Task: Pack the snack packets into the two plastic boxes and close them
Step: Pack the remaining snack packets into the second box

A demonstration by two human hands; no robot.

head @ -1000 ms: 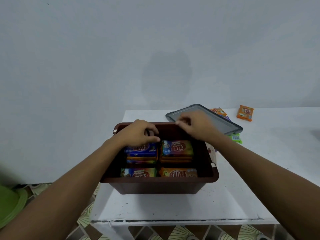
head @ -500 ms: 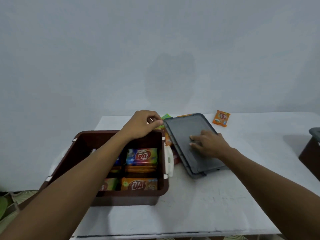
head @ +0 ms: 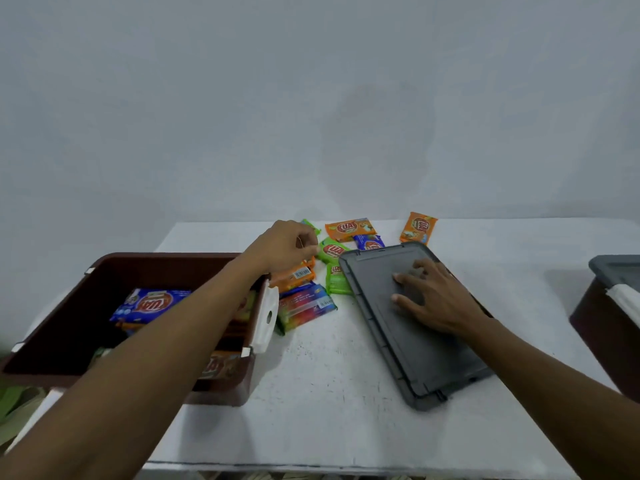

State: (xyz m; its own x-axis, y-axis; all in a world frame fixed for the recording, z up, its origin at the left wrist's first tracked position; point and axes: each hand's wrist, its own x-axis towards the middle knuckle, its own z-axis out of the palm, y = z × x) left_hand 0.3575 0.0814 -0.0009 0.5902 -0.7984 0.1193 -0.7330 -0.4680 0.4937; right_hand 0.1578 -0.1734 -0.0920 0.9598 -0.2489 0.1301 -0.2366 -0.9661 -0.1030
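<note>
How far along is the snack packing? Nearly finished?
Past halfway, it seems. Done: the box at the right edge looks closed, and the brown box already holds stacked packets. In hand: the left hand hovers over the loose packets while the right hand rests flat on the grey lid. Left: several loose packets to pack, then that lid goes on.

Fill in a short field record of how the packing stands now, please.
Open box: brown box, lid off, snack packets inside, blue packet uppermost
Lid: grey lid flat on white table, right hand resting flat on it
Reach: left hand over loose packets beyond the box, fingers curled, grip unclear
Other box: second box at right edge, lid on
</note>
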